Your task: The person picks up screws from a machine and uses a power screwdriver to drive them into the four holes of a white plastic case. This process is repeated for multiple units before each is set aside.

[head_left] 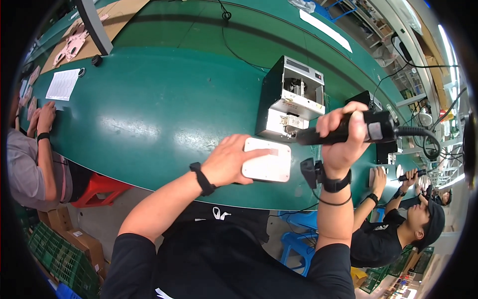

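My left hand [230,160] grips a white rounded box-shaped casing [269,167] by its left side, the thumb lying across its face. Small holes mark the casing's corners, and a patch of slots shows near the thumb tip. Raised to the right, my right hand [344,134] is wrapped round a black electric screwdriver [381,125], a thick cord leaving its right end. The tool's other end points left, above and apart from the casing. Just beyond both hands stands a black and silver screw feeder [294,97].
A green bench [164,124] runs left to right, with a white sheet [63,84] at its left. One person [35,164] sits left, near a red stool [102,190]; another [398,229] works at right. Blue stools [296,249] stand below the bench, green crates [64,254] at lower left.
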The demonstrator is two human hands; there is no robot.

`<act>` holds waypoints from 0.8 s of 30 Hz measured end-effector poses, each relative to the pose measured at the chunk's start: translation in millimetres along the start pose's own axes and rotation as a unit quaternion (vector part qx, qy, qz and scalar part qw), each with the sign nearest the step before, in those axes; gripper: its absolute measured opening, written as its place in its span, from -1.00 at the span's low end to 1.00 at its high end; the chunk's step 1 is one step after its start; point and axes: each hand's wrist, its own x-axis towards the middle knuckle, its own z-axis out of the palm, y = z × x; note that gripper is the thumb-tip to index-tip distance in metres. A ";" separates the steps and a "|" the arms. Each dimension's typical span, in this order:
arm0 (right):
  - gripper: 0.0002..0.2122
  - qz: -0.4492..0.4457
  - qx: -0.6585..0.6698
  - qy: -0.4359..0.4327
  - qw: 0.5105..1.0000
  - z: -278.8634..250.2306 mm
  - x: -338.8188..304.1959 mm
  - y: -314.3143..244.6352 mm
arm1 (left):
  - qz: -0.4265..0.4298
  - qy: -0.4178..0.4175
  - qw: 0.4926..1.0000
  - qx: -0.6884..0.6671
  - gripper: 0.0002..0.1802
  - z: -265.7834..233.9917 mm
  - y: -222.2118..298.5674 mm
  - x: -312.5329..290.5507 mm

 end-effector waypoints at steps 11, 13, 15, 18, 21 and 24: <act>-0.79 0.077 -0.060 0.023 0.995 -8.9 4.2 -1.3 | -0.031 -0.008 0.999 0.033 -0.08 -22.7 -20.0 -6.2; -0.79 0.057 -0.051 0.023 0.997 -10.2 3.1 -6.1 | -0.032 -0.011 0.999 0.030 -0.07 -22.8 -19.3 -7.2; -0.78 0.008 -0.028 0.022 0.999 -10.8 2.5 -11.0 | -0.045 -0.016 0.998 0.027 -0.08 -23.6 -18.8 -8.6; -0.76 -0.010 -0.036 0.049 0.998 -9.9 17.9 -2.5 | -0.045 -0.020 0.998 0.028 -0.08 -23.1 -19.2 -6.1; -0.75 -0.010 -0.056 0.056 0.997 -10.8 21.9 2.2 | -0.046 -0.018 0.998 0.030 -0.08 -21.1 -17.9 -8.0; -0.73 0.011 -0.093 0.043 0.995 -10.9 22.9 4.7 | -0.035 -0.005 0.999 0.026 -0.09 -17.3 -17.5 -8.9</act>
